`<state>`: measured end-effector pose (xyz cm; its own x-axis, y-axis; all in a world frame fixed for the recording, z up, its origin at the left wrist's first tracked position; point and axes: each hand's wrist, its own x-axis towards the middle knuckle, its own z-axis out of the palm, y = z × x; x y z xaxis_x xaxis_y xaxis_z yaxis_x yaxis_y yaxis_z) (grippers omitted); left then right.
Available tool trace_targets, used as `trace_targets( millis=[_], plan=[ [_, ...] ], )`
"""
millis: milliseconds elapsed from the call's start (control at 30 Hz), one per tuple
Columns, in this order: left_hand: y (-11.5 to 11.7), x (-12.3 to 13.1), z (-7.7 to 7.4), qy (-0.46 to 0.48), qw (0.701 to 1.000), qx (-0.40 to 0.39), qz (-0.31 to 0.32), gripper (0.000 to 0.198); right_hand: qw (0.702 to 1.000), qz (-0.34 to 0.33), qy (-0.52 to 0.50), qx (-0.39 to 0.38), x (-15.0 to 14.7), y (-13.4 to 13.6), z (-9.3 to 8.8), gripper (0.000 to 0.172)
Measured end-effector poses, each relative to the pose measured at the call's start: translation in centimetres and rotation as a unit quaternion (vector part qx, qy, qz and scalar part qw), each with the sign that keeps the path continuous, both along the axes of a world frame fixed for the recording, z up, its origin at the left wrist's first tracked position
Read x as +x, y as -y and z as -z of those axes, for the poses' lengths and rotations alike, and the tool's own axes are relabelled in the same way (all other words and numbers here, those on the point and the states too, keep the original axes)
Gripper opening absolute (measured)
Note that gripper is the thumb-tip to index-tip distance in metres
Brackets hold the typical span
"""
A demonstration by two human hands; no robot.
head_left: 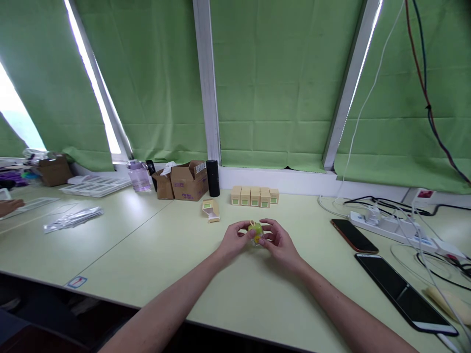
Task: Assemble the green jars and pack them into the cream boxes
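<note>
Between my two hands is a small green and yellow trinket [256,228] with a pale cord loop on top; its lower part looks clear. My left hand [235,239] grips it from the left, thumb across its front. From the other side my right hand [278,242] pinches its lower right edge with thumb and fingers. Both hands hold it just above the table [221,299]. Beyond them stand several small cardboard boxes [254,197] with green labels, set close together. An opened small box [211,211] lies to their left, its flap toward me.
At the back left are brown cartons [189,181], a black cylinder [212,178] and a purple bottle [139,175]. To the right lie a phone [354,235], a tablet [405,291] and a cabled power strip [392,230]. Another person's hand [10,207] shows far left near silvery packets [73,219].
</note>
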<state>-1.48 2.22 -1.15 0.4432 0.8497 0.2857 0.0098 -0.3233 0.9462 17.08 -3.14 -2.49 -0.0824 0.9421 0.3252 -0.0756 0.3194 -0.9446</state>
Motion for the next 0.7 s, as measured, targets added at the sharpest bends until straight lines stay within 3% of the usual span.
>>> trace_targets(
  millis=[300, 700],
  plan=[
    [0.0, -0.2, -0.1, 0.038, 0.998, 0.036, -0.025, 0.045, 0.999, 0.017, -0.031, 0.007, 0.2, -0.2, -0.3, 0.058],
    [1.6, -0.1, -0.9, -0.048, 0.992, 0.115, -0.031, 0.046, 0.997, -0.006, -0.082, -0.007, 0.1, 0.2, -0.8, 0.051]
  ],
)
